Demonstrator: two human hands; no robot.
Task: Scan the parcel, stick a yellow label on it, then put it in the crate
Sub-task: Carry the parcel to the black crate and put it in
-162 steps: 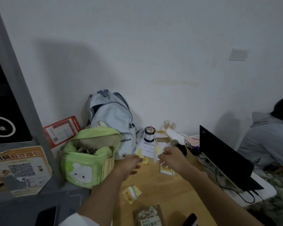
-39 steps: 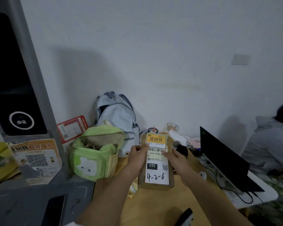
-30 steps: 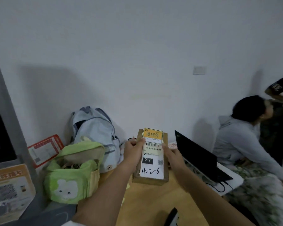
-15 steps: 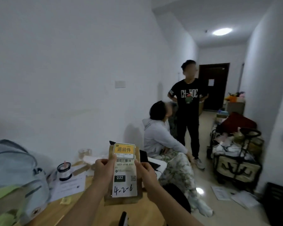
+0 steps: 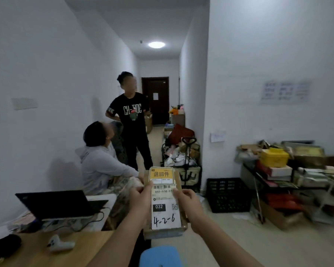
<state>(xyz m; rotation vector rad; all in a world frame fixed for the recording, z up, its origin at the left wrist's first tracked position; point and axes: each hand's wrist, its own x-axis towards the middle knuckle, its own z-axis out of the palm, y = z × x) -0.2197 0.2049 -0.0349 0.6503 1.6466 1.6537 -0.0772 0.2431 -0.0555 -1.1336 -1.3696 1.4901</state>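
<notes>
I hold a brown cardboard parcel (image 5: 165,231) up in front of me with both hands. A white shipping label marked "032" and "4-2-6" covers its face, and a yellow label (image 5: 161,175) is stuck at its top. My left hand (image 5: 141,199) grips the parcel's left edge and my right hand (image 5: 187,199) grips its right edge. A black plastic crate (image 5: 228,194) stands on the floor against the wall, to the right of and beyond the parcel.
A wooden table (image 5: 42,253) lies at lower left with a laptop (image 5: 58,204) behind it. One person sits and another stands in the corridor (image 5: 131,120). A loaded trolley (image 5: 183,162) and cluttered shelves (image 5: 297,176) line the right. A blue stool (image 5: 160,256) is below me.
My view has swung right from the table and backpacks to the corridor and crate. The parcel, labelled yellow, stays held in both hands throughout.
</notes>
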